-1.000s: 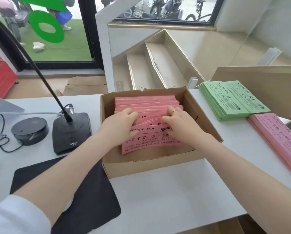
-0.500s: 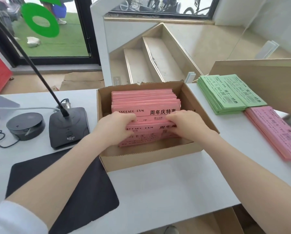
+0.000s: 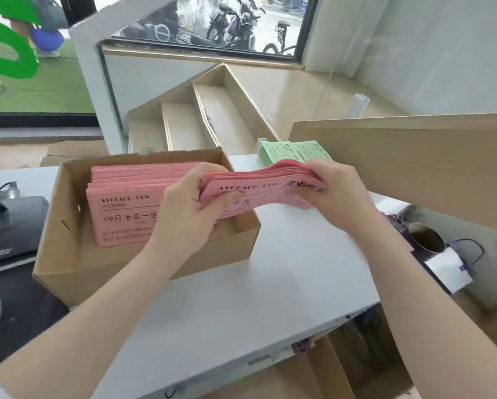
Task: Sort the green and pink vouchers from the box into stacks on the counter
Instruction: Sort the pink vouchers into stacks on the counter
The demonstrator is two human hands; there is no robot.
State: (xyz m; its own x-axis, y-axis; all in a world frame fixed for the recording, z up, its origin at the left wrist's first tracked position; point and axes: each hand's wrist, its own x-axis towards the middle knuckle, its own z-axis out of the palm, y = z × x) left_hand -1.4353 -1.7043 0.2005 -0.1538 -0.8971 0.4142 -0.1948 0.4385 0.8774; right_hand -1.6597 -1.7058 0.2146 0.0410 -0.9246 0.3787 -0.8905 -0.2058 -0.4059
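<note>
Two colours to separate, and the job apparently well along. Left of the cardboard box (image 3: 143,272), a black microphone base (image 3: 11,223), out of the way of the sorting. Inside the box, against its left wall, the remaining pink vouchers (image 3: 120,203), lying flat with the print facing up and no green visible among them.

Over the right-hand half of the box, the left hand (image 3: 184,214), fingers curled shut around one end of a thick pink bundle (image 3: 259,194), thumb on top to keep the sheets together. Bundle held above the right wall of the box, clear of the cardboard and sagging in the middle. A grip at both ends, likely to guard against limp paper fanning out or slipping.

Just right of the box, the right hand (image 3: 339,194), fingers closed on the other end of the bundle, thumb pressing the top sheet.

Beyond the far right corner of the box, the green stack (image 3: 293,152), squared up on the white counter (image 3: 284,283), set apart to keep the colours from mixing. No pink stack visible on the counter, possibly hidden behind the right arm. Probable next move: carrying the bundle further right of the box and setting it down near the green.
</note>
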